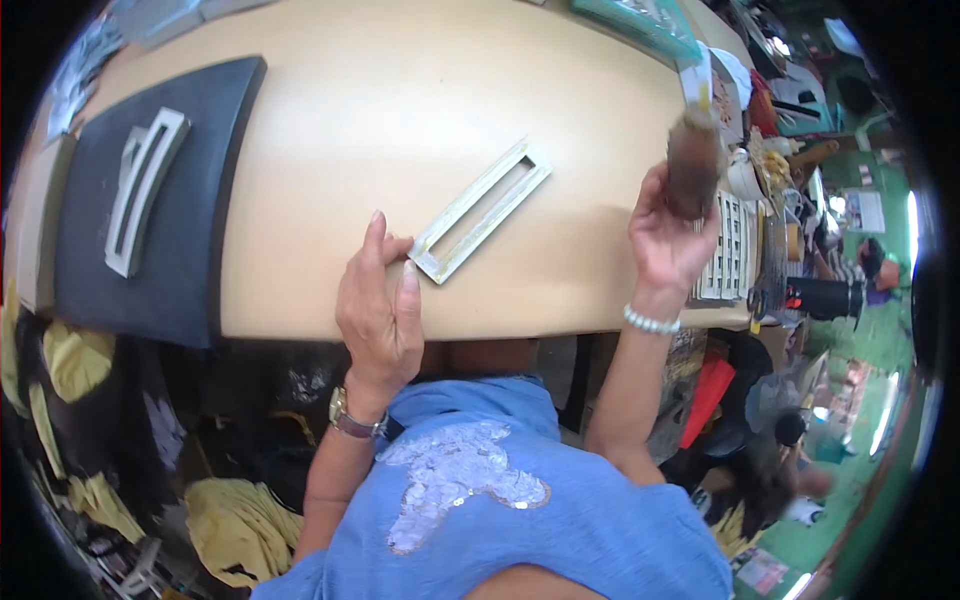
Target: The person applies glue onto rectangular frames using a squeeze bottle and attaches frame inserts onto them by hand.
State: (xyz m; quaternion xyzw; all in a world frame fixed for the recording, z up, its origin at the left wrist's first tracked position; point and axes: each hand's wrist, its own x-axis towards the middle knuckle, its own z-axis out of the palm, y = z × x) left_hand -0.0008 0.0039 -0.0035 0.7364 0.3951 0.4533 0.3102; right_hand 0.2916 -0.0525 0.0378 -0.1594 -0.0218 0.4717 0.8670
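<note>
A narrow rectangular frame [462,232], pale and greyish with a long slot, lies slanted on the light tabletop [350,120]. My left hand [380,310] is beside its lower left corner, fingers apart and holding nothing; one fingertip reaches that corner, though I cannot tell if it touches. On the right, my right hand [675,235] is raised palm up, its fingers round a brown bottle [693,165] with a pale, yellowish narrow tip pointing away from me. The bottle is slightly blurred, and its contents cannot be made out.
At the left a dark board [190,230] carries more slotted frames [150,190]. A pale grid-like rack [730,245] stands past my right wrist, near crowded tools and containers. A green tray [640,25] sits at the far edge. Other people are in the background at right.
</note>
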